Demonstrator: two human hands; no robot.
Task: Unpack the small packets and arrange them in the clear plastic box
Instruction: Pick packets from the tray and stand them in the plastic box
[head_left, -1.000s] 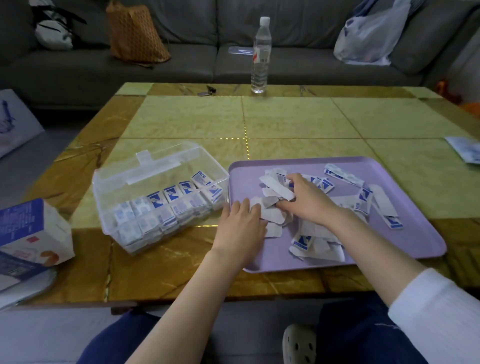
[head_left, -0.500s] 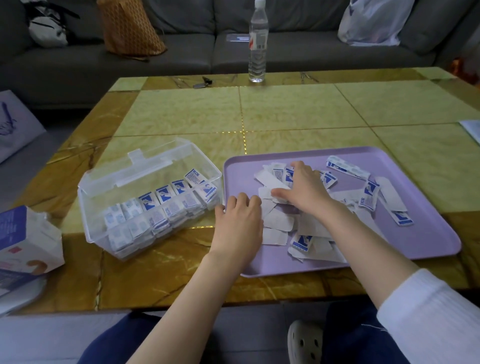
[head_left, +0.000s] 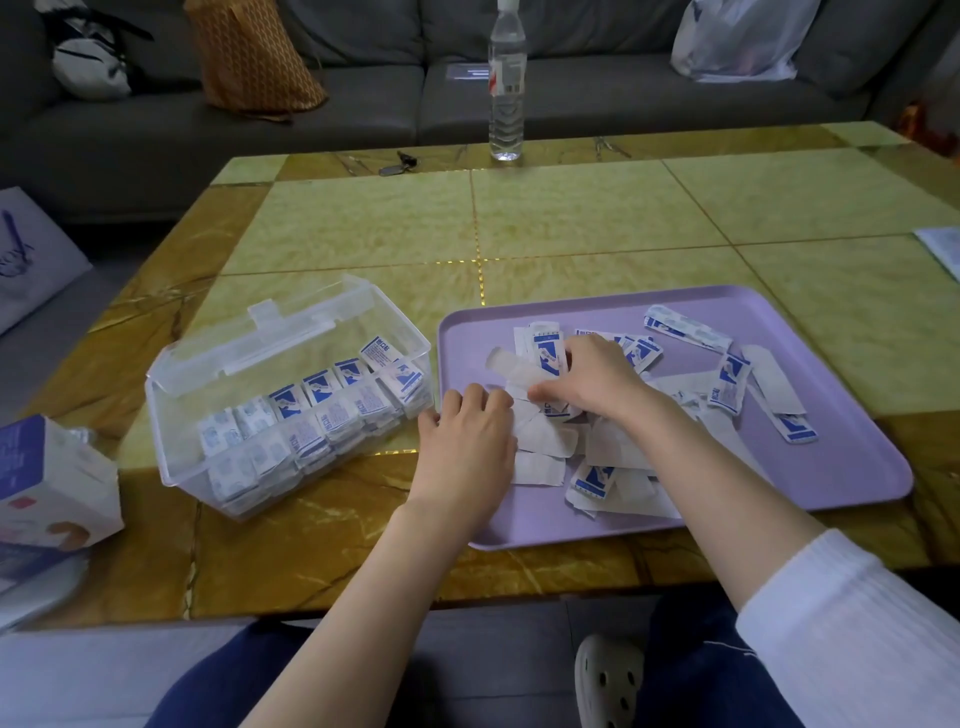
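Item: sorting step, mid-task. I log the clear plastic box (head_left: 174, 431) on the table (head_left: 571, 218), lid tipped back, standing just left of the purple tray (head_left: 841, 467). Contents of box: two rows of stowed packets (head_left: 332, 410) on edge along its near side, with room left behind them. Contents of tray: a heap of loose packets (head_left: 545, 441), mixed face-up and face-down, with a few strays well apart toward the right rim. Left hand (head_left: 467, 436): palm down at the tray's left edge, fingers fairly straight, tips touching the near fringe of the heap, holding nothing. Right hand (head_left: 592, 379): set on the middle of the heap, fingers curled down toward the left; I cannot tell whether they have closed on a packet, as the knuckles hide the tips. Step in hand, as I judge it: gathering a batch from the heap. Next move calls for a firm pinch on a squared-up few, a lift clear of the tray rim, and a short carry left into the box's free space, set on edge beside the rows. Much remains on the tray.
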